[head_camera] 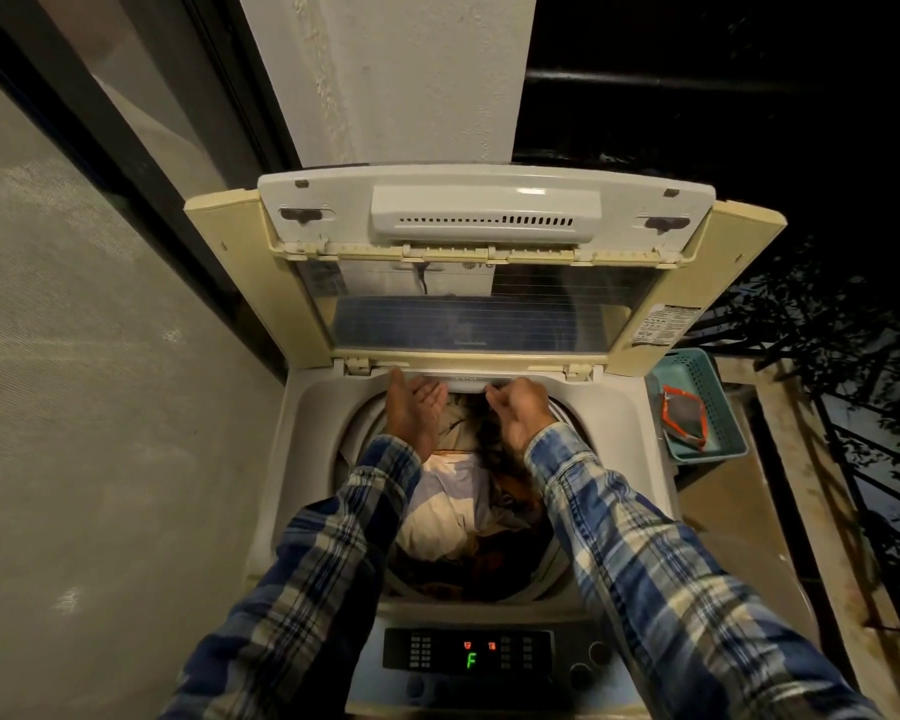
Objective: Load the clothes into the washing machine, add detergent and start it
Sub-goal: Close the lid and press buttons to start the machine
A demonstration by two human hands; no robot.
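Observation:
A top-loading washing machine stands below me with its folding lid raised upright at the back. Clothes in white, brown and dark cloth fill the drum. My left hand lies flat, fingers apart, at the drum's back rim with its thumb on the white detergent drawer. My right hand is curled, its fingers pinched on the front edge of that drawer. The control panel near me shows a green "F" and small red digits.
A teal plastic basket holding a red-edged pouch sits on a ledge right of the machine. A grey wall and a dark sliding door frame run along the left. A white pillar rises behind the lid. Dark railing and foliage lie to the right.

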